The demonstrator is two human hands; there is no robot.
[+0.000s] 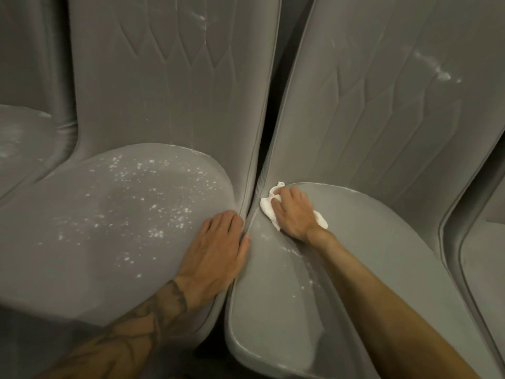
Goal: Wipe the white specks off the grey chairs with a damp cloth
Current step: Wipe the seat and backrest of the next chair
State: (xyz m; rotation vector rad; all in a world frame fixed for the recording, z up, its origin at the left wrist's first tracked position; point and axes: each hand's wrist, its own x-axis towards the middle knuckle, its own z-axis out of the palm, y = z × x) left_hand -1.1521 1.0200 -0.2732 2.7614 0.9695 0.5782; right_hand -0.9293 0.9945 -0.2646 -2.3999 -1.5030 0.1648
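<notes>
Two grey upholstered chairs stand side by side. The left chair's seat (90, 242) is dotted with white specks (164, 214). My left hand (216, 253) lies flat on that seat's right edge, fingers straight, thumb toward the gap between the chairs. My right hand (293, 212) presses a crumpled white cloth (269, 207) onto the rear left corner of the right chair's seat (369, 250), fingers bent over the cloth. A faint trail of white specks (300, 263) runs along that seat's left part.
Both backrests carry white smears, one at the top of the left backrest (200, 19) and one on the right backrest (434, 67). A third grey chair (21, 143) with specks shows at far left, and another chair's edge (481, 250) at far right.
</notes>
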